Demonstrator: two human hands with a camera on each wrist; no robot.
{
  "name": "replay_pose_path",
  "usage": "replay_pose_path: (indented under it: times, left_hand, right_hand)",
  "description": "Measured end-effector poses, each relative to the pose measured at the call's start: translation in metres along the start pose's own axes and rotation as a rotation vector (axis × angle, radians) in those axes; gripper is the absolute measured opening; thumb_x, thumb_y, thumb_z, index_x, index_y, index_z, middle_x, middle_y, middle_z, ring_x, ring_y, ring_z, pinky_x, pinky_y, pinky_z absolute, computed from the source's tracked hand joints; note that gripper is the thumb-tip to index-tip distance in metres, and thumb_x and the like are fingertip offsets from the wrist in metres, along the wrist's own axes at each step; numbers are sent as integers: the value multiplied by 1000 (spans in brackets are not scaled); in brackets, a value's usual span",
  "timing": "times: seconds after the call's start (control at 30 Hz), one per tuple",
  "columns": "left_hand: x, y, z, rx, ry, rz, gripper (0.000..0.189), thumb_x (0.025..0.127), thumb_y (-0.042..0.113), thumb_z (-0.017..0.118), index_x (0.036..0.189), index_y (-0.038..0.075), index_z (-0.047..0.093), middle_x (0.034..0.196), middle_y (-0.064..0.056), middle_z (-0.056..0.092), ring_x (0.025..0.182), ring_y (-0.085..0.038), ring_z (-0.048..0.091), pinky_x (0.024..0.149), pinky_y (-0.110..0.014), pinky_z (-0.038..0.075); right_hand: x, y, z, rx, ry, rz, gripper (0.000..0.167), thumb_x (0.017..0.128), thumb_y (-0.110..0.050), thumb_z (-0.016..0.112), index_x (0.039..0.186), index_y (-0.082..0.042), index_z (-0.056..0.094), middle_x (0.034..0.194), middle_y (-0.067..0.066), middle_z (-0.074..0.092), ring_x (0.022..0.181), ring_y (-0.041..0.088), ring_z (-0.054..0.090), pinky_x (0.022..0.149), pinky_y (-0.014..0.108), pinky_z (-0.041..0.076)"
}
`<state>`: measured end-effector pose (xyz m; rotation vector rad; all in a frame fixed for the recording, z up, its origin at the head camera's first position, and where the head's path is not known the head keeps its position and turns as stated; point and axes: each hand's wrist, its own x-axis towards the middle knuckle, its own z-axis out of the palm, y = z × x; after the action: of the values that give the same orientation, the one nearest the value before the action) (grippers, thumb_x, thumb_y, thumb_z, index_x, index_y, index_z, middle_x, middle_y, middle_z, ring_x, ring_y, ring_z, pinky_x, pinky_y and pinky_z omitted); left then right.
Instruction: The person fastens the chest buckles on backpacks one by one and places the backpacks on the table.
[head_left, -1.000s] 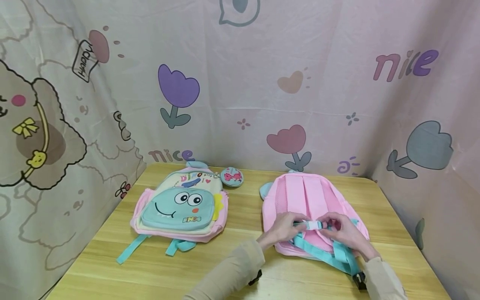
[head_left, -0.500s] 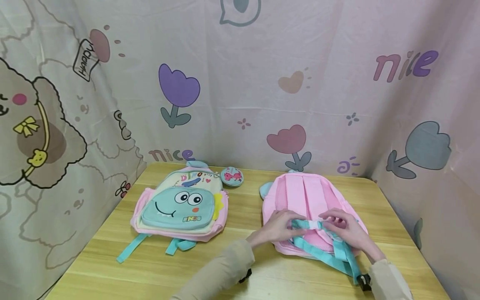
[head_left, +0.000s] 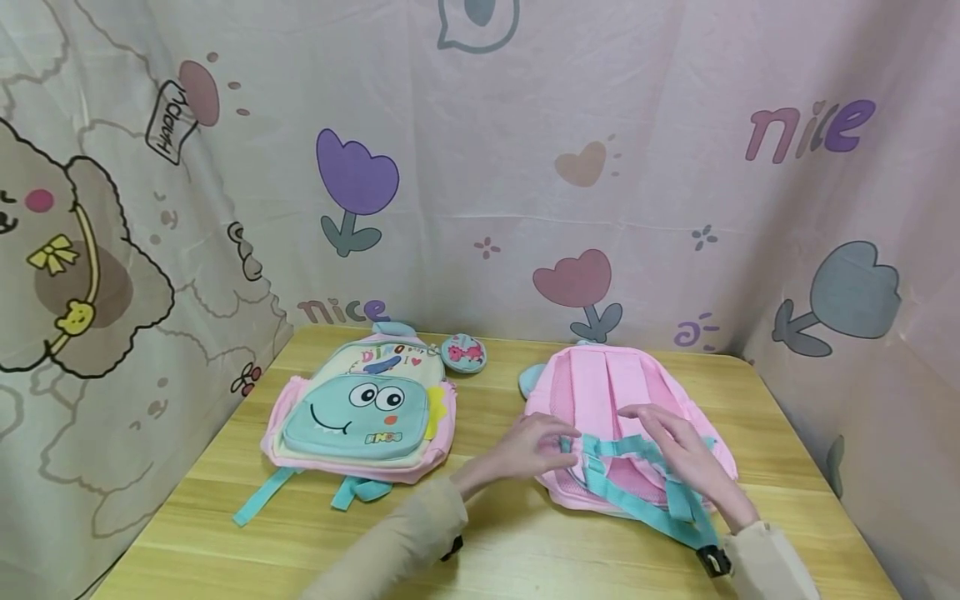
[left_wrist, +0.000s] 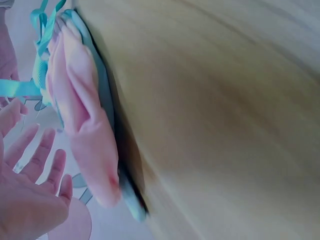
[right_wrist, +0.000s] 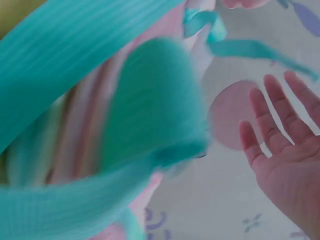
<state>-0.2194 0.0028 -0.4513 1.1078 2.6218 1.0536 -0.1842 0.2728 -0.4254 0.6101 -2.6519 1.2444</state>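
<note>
Pale printed curtain (head_left: 480, 183) behind and down both sides; wood-look tabletop (head_left: 491, 392) below. Pink backpack (head_left: 594, 387) lies back side up, right half of the tabletop. Dinosaur backpack (head_left: 352, 417) lies front side up on the left half, well apart, nobody touching it.

Left hand (head_left: 534, 447) is by the pink backpack's left edge, right hand (head_left: 681, 450) over its right side. Both have fingers fairly straight and loosely spread, gripping nothing. Lower teal strap (head_left: 637, 502) slants across the pink backpack's bottom; cross strap (head_left: 633, 446) lies above it. Small round pouch (head_left: 463, 353) sits at the dinosaur backpack's top right corner.

Change: half a second ago fingers were at the cross strap; now the hands have parted and the strap lies by itself. Reads as strap handling done or paused. Can't tell if its buckle is fastened.

Left wrist view gives the pink backpack side-on, with a blue-green layer (left_wrist: 102, 92) next to the tabletop, hidden from the head view. Right wrist view gives the right palm, plus a folded strap loop (right_wrist: 155, 100), blurred, close to the lens.
</note>
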Motion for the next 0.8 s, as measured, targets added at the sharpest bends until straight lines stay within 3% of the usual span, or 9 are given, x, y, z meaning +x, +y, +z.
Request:
replay_pose_path:
  times: [0.1,0.17,0.33,0.43,0.53,0.67,0.8]
  left_hand:
    - [-8,-3,-10,-5,-7,6,39,95,32,69,128,13,69,134,0,68,128,-18,57,112,-43,36]
    - [-14,-6,-18,-14,-19,8,38,96,30,68,128,12,69,131,-1,70,124,-20,59,110,-41,37]
    - [-31,-17,-41,-40,-44,-45,40,98,33,65,131,12,67,135,-3,67,127,-23,59,112,-45,41]
    - [-42,-26,-54,-37,-29,-73,40,98,35,65,132,14,66,138,-2,66,132,-23,57,114,-48,42]
    - [-55,-34,-70,-85,-12,-116,40,97,33,67,133,16,66,138,0,66,133,-21,57,114,-48,42]
    - [-74,-46,-91,-90,25,-130,39,97,31,67,132,14,65,137,-2,66,133,-23,56,113,-51,41]
    - [-94,-62,-111,29,90,-117,36,97,31,67,129,13,67,133,-4,68,131,-29,58,111,-55,42]
  right_hand:
    - [3,-9,5,-21,21,-46,33,108,-14,42,126,-3,67,126,14,70,118,-12,53,99,13,43]
    - [4,-17,8,-56,36,-71,29,107,-13,47,125,-6,69,124,11,71,116,-4,58,98,15,47]
    - [8,-37,19,-163,46,-137,24,103,-14,56,122,-11,71,121,4,73,113,21,67,95,40,56]
    - [10,-45,29,-171,27,-162,24,102,-17,58,122,-12,71,121,2,73,114,24,68,96,48,54]
    - [13,-53,41,-158,-2,-178,24,102,-20,59,122,-13,70,120,1,74,114,22,68,97,48,54]
    - [17,-63,56,-151,-34,-178,26,102,-24,60,123,-13,70,122,1,73,116,21,68,98,45,54]
    - [23,-71,71,-151,-49,-192,28,100,-23,62,123,-9,70,123,4,73,119,24,67,100,46,53]
